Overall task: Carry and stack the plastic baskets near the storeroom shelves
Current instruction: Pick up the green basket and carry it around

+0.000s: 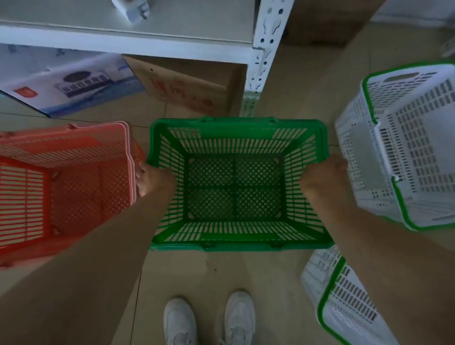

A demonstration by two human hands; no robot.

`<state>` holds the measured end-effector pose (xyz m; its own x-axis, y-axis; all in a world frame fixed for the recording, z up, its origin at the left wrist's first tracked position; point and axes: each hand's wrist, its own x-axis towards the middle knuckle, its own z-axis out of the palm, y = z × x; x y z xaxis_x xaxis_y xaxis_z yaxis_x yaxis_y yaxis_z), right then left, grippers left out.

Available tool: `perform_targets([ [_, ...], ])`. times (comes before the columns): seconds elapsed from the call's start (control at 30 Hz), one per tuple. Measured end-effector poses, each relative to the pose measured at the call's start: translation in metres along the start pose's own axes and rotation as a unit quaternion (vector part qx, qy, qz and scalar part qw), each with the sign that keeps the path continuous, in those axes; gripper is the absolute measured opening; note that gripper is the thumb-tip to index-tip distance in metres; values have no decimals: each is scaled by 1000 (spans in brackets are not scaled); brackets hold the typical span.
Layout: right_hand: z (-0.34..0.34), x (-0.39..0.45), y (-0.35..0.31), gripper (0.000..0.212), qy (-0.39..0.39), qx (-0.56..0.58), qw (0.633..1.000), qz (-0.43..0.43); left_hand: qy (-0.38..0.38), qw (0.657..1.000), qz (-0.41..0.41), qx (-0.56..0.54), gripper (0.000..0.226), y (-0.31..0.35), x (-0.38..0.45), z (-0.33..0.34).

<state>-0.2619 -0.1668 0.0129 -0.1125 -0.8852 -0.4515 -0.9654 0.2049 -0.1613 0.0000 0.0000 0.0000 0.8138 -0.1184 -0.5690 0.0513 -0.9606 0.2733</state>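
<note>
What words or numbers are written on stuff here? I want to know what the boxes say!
Nothing here can be read for sure.
Brown box: red handwritten characters, too blurred to read.
White-and-blue box: a red logo and small print, too blurred to read.
White thing on the shelf: a reddish mark, too blurred to read.
Green basket, red basket, white baskets: no writing visible.

The basket (237,182) sits between both hands' fingers. Another basket (57,190) lies just left of the left fingers (143,176). A third basket (413,148) lies right of the right fingers (335,165).

Bare forearms; white lace-up sneakers (209,327) on both feet.
</note>
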Motion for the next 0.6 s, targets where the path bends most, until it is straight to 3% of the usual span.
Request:
perform_targets([
  [0.17,15,26,25,42,-68,54,989,119,-4,999,-35,14,63,-13,12,4],
  [0.37,18,40,28,41,-41,117,987,105,-16,998,-57,24,60,-21,7,4],
  [0.6,-23,34,16,49,2,73,992,102,-13,997,-80,2,61,-5,-16,-11],
])
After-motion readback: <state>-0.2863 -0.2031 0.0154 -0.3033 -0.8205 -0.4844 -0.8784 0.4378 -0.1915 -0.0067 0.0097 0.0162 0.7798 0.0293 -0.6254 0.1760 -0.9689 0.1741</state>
